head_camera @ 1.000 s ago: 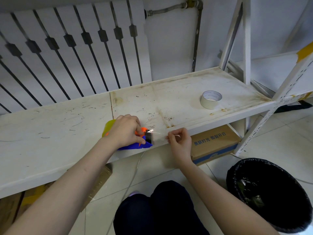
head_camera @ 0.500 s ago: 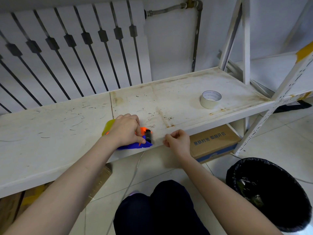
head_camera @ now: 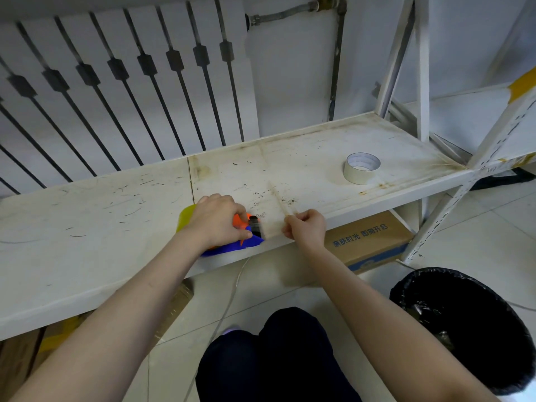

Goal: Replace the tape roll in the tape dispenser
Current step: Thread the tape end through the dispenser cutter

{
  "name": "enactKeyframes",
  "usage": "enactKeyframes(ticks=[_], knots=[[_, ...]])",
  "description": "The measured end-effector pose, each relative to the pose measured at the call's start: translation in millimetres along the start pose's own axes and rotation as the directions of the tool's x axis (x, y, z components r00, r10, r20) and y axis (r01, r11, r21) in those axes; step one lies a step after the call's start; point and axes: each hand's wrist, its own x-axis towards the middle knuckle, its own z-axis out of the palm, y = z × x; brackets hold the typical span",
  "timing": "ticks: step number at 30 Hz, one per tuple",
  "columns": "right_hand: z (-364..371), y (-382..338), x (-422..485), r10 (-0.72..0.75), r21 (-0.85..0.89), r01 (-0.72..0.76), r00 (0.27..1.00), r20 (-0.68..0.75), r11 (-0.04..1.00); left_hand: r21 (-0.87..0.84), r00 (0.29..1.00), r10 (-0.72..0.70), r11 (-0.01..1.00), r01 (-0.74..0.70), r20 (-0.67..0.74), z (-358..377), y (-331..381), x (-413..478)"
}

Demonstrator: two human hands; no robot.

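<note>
Pinning the tape dispenser (head_camera: 251, 241) down at the very front edge of the shelf (head_camera: 87, 227) with the left hand (head_camera: 216, 220), probably to stop it sliding under a sideways pull on the tape. Curling the left fingers (head_camera: 232, 206) over the orange and blue body from above, thumb pressing on the near side, yellow end poking out beside the wrist. Reaching in from the lower left with the forearm nearly straight and the wrist bent down onto the dispenser, hiding any roll seated inside.

Bunching the right hand (head_camera: 307, 229) just beside the dispenser's black front end, fingers (head_camera: 293, 224) drawn together in a pinch, apparently on a clear tape strip (head_camera: 274, 229) coming off that end, though too faint to be sure of. Holding that hand level with the black end, knuckles up, wrist hanging off the shelf's front edge, likely for drawing the tape out across the cutter. Judging the swap as close to done.

Leaving a whitish tape roll (head_camera: 361, 168) flat on the shelf well to the right, apart from both hands; not telling whether spare or spent. Crouching beside a black-lined bin (head_camera: 458, 323), with a cardboard box (head_camera: 368, 242) under the shelf.
</note>
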Motion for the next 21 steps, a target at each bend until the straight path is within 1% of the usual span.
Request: enactKeyframes(ticks=[3,8,10,13,18,21], knots=[[2.6,-1.7,4.5,-0.012,-0.045,0.012,1.000,-0.010,0.999,-0.003,1.000,-0.016,1.000,0.016,-0.010,0.8,0.6,1.9],[4.7,5.6,3.1,-0.055,-0.121,0.056,0.998,0.014,0.991,-0.114,0.996,-0.049,0.993,0.041,-0.069,-0.7,-4.3,3.4],[3.6,7.5,2.2,-0.067,-0.128,0.069,0.997,0.026,0.989,-0.100,0.998,-0.033,0.995,0.027,-0.060,-0.8,-5.9,2.6],[2.1,7.7,2.4,-0.069,-0.124,0.072,0.997,0.032,0.990,-0.034,0.999,0.020,0.999,-0.022,-0.046,1.3,-4.4,-0.6],[1.6,9.2,2.5,-0.080,-0.142,0.085,0.996,0.038,0.986,-0.129,0.994,-0.010,0.992,-0.004,-0.105,2.2,-6.9,-2.2],[1.7,9.3,2.2,-0.085,-0.151,0.090,0.996,0.040,0.984,-0.063,0.996,0.011,0.998,-0.017,-0.088,2.3,-4.6,-1.2]])
